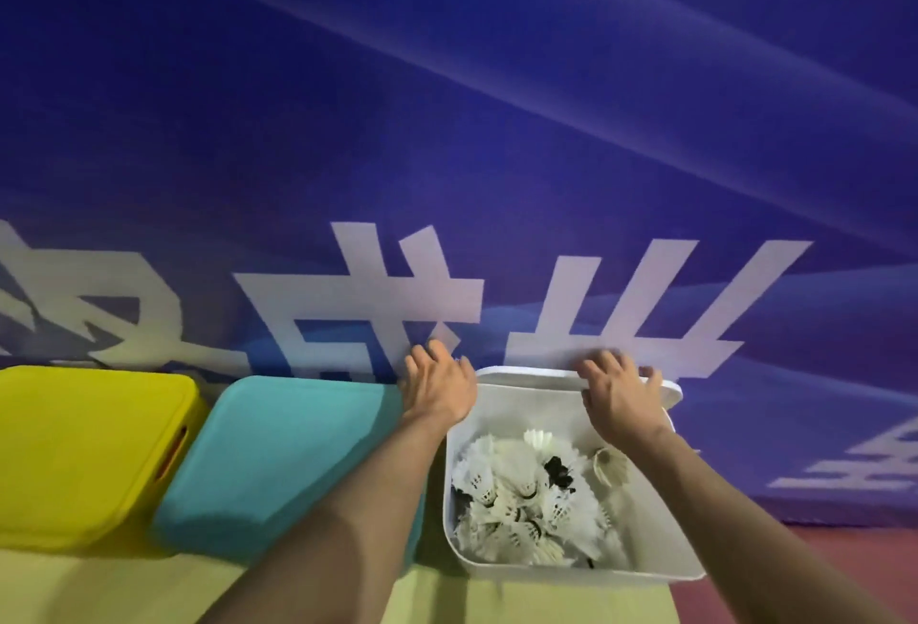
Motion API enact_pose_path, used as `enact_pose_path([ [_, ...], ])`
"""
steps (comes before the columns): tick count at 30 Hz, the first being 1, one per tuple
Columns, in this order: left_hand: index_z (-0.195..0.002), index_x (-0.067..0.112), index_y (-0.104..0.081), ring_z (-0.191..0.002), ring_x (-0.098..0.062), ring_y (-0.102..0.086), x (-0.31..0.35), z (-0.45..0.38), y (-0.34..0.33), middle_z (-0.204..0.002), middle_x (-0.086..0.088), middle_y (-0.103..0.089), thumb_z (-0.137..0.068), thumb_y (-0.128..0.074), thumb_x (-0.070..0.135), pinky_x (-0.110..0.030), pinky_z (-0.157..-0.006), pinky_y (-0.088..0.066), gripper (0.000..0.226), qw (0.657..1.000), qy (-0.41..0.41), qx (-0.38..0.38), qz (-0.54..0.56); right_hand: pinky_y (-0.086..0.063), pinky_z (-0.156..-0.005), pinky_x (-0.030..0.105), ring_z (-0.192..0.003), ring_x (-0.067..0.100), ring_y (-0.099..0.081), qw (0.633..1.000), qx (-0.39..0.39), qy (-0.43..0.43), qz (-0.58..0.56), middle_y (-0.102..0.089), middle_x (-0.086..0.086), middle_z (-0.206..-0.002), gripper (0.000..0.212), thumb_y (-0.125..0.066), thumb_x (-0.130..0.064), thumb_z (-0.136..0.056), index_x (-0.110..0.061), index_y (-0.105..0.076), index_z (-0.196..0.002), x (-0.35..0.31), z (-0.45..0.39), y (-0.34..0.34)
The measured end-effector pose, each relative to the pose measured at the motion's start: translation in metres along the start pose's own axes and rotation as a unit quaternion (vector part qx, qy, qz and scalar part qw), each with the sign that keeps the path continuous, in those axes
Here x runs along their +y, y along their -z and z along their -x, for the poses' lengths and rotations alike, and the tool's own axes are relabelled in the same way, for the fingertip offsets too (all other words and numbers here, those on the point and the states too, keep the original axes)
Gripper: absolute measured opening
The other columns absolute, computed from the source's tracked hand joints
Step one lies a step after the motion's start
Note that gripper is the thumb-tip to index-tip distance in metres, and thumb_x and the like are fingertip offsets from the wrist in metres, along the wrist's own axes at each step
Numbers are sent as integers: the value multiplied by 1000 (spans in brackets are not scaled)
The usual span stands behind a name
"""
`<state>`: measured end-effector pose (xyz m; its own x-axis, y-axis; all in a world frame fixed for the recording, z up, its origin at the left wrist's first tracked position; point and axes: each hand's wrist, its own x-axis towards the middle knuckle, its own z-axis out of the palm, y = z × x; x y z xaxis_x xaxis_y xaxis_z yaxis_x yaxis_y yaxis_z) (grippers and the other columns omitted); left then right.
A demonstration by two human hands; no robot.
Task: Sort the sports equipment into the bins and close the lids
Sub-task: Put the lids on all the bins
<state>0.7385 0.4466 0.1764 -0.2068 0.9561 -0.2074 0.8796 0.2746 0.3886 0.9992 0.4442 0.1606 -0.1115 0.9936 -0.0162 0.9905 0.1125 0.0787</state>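
Three bins stand in a row against a blue banner wall (447,101) with large white lettering. The yellow bin (84,454) on the far left and the teal bin (278,464) in the middle both have their lids down. The white bin (660,539) on the right is open and holds a heap of white shuttlecocks (521,499), which fill most of its floor.

The step in hand looks like the last one: closing the white bin. Its white lid (526,375) sits at the far edge of the bin, tilted up near the wall. The right hand (621,400) rests on the lid's near edge with the fingers spread and bent over the rim, so it appears to hold the lid. The left hand (437,385) reaches to the far left corner of the white bin, just beside the teal lid, with fingers loosely curled; whether it has hold of the lid's corner or only touches the wall behind cannot be told from this view.

Judging by the two shut bins and the sorted shuttlecocks, the task is nearly done. The next move calls for both hands to draw the lid toward the near side and lower it level over the rim, keeping it square to the bin. The feathers standing highest in the heap may catch under the lid, so it likely needs an even press along the edges to seat it.
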Motion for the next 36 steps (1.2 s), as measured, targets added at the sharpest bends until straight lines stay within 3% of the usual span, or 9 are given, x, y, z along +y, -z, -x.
enact_pose_path([
  [4, -141, 9, -49, -134, -37, -45, 14, 0, -4, -143, -17, -49, -102, -41, 34, -46, -112, -39, 47, 995, -30, -92, -19, -39, -91, 41, -107, 23, -65, 998, -16, 50, -35, -68, -4, -119, 32, -43, -16, -99, -30, -56, -124, 3, 3, 5],
  [7, -139, 16, -50, -131, -35, -48, 10, 10, 7, -140, -13, -51, -103, -41, 33, -49, -110, -42, 41, 990, -72, -94, -73, -47, -67, 32, -71, 26, -72, 997, 23, 72, -16, -76, 0, -81, 22, -64, -8, -86, -26, -69, -98, 3, 1, 17],
  [11, -132, 16, -55, -124, -33, -54, 9, 12, 37, -138, -13, -57, -104, -28, 33, -47, -107, -43, 42, 993, -69, -81, -56, -30, -51, 25, -48, 26, -62, 986, 132, 95, -40, -69, -4, -62, 22, -79, -11, -73, -30, -69, -79, -1, 7, 35],
  [14, -129, 17, -60, -127, -27, -53, 4, 28, 58, -140, -10, -57, -106, -24, 29, -40, -107, -40, 45, 991, -87, -101, -14, -28, -53, 25, -53, 22, -63, 979, 152, 126, -59, -72, -10, -71, 21, -73, -14, -80, -33, -70, -88, -8, 33, 50],
  [18, -137, 18, -56, -133, -20, -47, -17, 62, 67, -144, -4, -54, -109, -25, 32, -30, -108, -32, 44, 981, -141, -130, -30, -52, -74, 31, -88, 20, -73, 963, 144, 186, -131, -77, -10, -103, 25, -65, -19, -92, -32, -72, -112, -12, 73, 42],
  [23, -147, 22, -46, -138, -21, -44, -37, 77, 52, -148, -2, -49, -108, -28, 48, -37, -116, -33, 50, 975, -162, -148, -27, -51, -95, 36, -121, 15, -64, 951, 135, 243, -138, -67, -10, -134, 38, -69, -25, -93, -35, -67, -130, -10, 104, 30],
  [29, -155, 27, -34, -148, -23, -30, -38, 112, 36, -162, -3, -33, -105, -30, 57, -41, -122, -24, 59, 957, -197, -202, -60, -44, -104, 38, -126, 19, -60, 932, 165, 273, -174, -63, -11, -140, 43, -69, -21, -93, -30, -66, -135, 1, 140, 16],
  [32, -160, 34, -15, -157, -20, -4, -45, 141, 28, -170, 0, -7, -92, -22, 81, -47, -127, -12, 84, 937, -233, -235, -114, -43, -106, 40, -124, 16, -60, 923, 162, 287, -198, -62, -13, -140, 36, -55, -27, -101, -29, -66, -134, 8, 155, 3],
  [36, -161, 30, 11, -155, -25, 19, -59, 168, 6, -168, -4, 22, -75, -27, 97, -52, -126, 1, 115, 904, -280, -237, -218, -43, -103, 39, -120, 19, -60, 925, 121, 290, -215, -63, -10, -134, 35, -59, -19, -92, -25, -69, -125, 12, 169, -15],
])
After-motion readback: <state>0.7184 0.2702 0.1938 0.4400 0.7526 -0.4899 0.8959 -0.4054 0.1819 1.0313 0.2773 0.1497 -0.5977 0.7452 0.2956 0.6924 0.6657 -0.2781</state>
